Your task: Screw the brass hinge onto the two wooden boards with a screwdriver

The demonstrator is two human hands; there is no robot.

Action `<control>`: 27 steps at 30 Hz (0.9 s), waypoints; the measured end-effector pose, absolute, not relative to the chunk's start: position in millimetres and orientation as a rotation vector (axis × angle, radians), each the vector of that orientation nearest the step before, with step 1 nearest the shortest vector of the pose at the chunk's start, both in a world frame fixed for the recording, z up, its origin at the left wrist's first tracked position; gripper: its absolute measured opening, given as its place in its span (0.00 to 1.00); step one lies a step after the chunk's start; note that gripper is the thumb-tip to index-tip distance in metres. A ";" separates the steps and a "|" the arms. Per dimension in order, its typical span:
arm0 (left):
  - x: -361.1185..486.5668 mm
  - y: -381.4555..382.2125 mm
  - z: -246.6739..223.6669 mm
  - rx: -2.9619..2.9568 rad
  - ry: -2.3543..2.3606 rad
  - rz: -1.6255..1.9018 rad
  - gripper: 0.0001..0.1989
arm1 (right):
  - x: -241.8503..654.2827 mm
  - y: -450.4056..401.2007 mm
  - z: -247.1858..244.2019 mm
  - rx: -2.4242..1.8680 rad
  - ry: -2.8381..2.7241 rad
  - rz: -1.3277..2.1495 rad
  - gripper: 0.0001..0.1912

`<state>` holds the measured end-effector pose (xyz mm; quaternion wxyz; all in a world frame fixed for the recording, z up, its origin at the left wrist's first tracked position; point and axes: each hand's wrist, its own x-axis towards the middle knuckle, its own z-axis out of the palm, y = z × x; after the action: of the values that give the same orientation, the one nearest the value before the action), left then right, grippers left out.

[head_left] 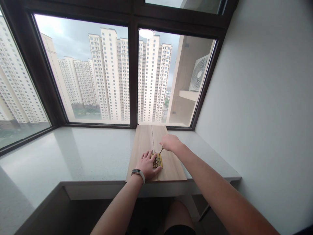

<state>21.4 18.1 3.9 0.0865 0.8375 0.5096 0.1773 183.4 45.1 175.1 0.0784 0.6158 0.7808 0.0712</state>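
Note:
A small yellow board [160, 160] with dark and metallic parts on it, perhaps a circuit board, lies on the wooden panels [171, 166]. My left hand [148, 164], with a band on the wrist, steadies it from the left. Its fingers spread across the board's left part and its thumb rests by the near edge. My right hand [170, 142] is closed around a thin screwdriver [161, 150], tilted so that its tip meets the board's far part. The handle is mostly hidden in the fist. Below my left fingers, part of the board is covered.
The panels lie side by side on a pale windowsill counter [97, 153], reaching from the window frame [133, 98] to the front edge. A white wall [264, 98] bounds the right side. My knee [177, 212] is under the counter.

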 end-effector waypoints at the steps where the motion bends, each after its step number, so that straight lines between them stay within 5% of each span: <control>1: 21.3 18.3 3.8 2.494 1.517 0.525 0.45 | 183.4 44.8 175.3 1.841 2.338 0.212 0.19; 10: 20.3 19.8 -0.5 2.516 1.510 0.553 0.46 | 187.1 46.4 174.6 1.723 2.459 0.172 0.08; 17: 20.8 18.5 1.9 2.515 1.523 0.547 0.45 | 186.7 46.4 172.4 1.815 2.461 0.185 0.26; 27: 21.0 18.6 2.0 2.519 1.522 0.548 0.45 | 183.9 46.2 173.2 1.829 2.387 0.250 0.24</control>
<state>21.0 18.6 2.0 0.0737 0.8392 0.5069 0.1824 183.9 46.2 173.2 0.0620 0.6050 0.7895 0.0828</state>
